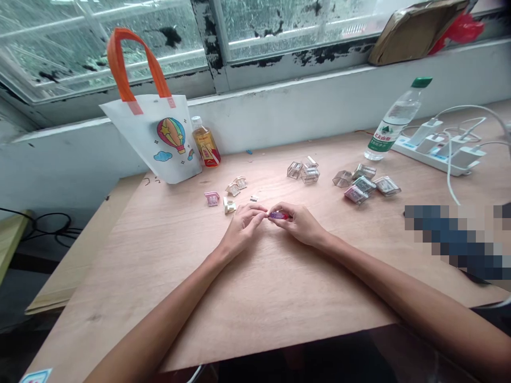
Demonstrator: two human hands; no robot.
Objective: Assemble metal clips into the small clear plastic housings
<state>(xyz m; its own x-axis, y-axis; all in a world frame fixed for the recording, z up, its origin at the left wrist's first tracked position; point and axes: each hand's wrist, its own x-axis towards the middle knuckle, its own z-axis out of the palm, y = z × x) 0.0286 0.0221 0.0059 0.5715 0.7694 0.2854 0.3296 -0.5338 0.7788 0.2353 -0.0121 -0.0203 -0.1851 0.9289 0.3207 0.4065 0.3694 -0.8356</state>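
Observation:
My right hand (297,221) is closed around a short purple-and-red tool (279,215) that looks like a screwdriver, held nearly level above the table. Its left end meets the fingertips of my left hand (244,222). Those fingers are pinched together, and whatever lies between them is too small or hidden to make out. Just behind the left hand is a small silvery piece (254,198). Close by on the left lie a pink plastic part (212,199), a cream one (229,205) and a pair of peach ones (236,185), shaped like pencil sharpener inserts.
Clear plastic cases (310,174) sit behind my hands; more tinted ones (364,184) are clustered to the right. A white bag (167,143) and a tea bottle (206,143) stand at back left. A water bottle (393,125) and a power strip (435,159) with cables occupy the back right.

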